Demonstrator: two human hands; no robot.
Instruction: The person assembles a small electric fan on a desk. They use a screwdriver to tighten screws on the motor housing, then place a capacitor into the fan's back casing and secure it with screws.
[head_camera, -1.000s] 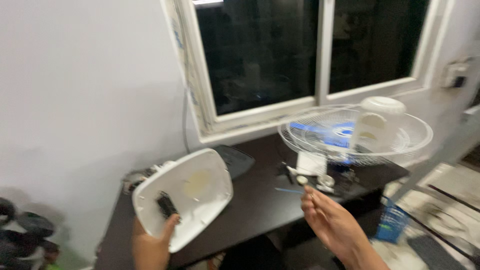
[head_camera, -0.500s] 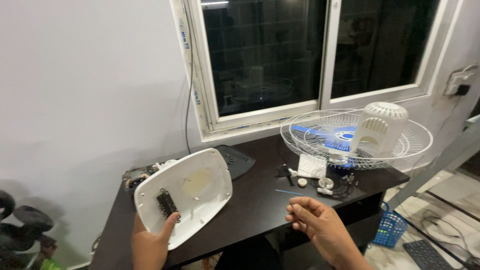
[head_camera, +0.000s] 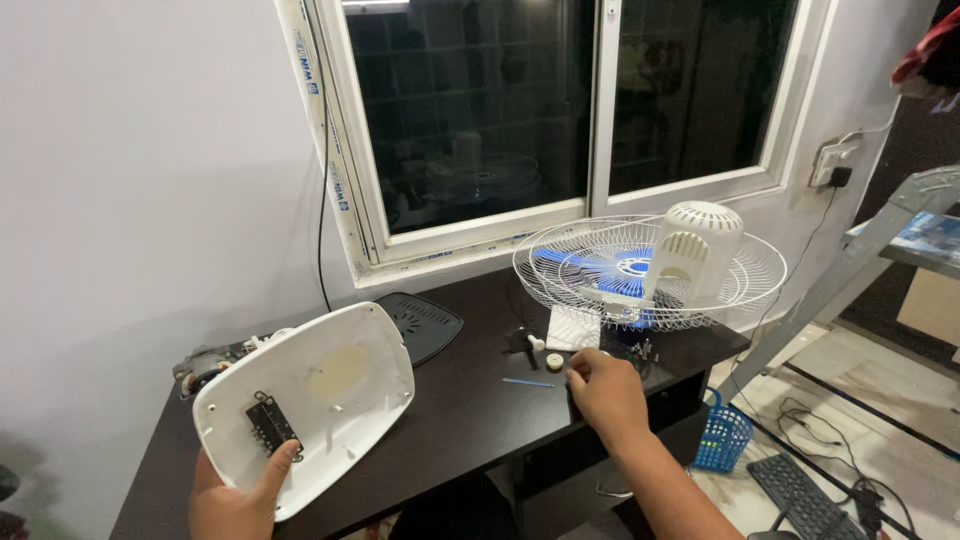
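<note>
Nearest us, at seven o'clock, our left hand (head_camera: 235, 495) props up the white fan base cover (head_camera: 305, 400) by its lower edge, thumb pressed on its face beside the small dark switch block (head_camera: 268, 424), the cover tilted with its far edge resting on the dark worktop (head_camera: 470, 410). At about four o'clock our right hand (head_camera: 605, 392) is down on the worktop among the small loose parts, fingers curled together over something we cannot make out; a round cream knob (head_camera: 554, 361) lies just beside the knuckles and a thin blue stick (head_camera: 527, 382) just left of them. We judge the step in hand to be picking out a small part for the cover, and the next move calls for a fine pinch. Further off, at eleven o'clock, a dark vented panel (head_camera: 418, 322) lies flat; at one o'clock the wire fan guard (head_camera: 560, 262) lies like a bowl, holding blue blades (head_camera: 570, 268) and the white motor housing (head_camera: 695, 245). A blue basket (head_camera: 722, 437) stands on the floor, contents unclear.
</note>
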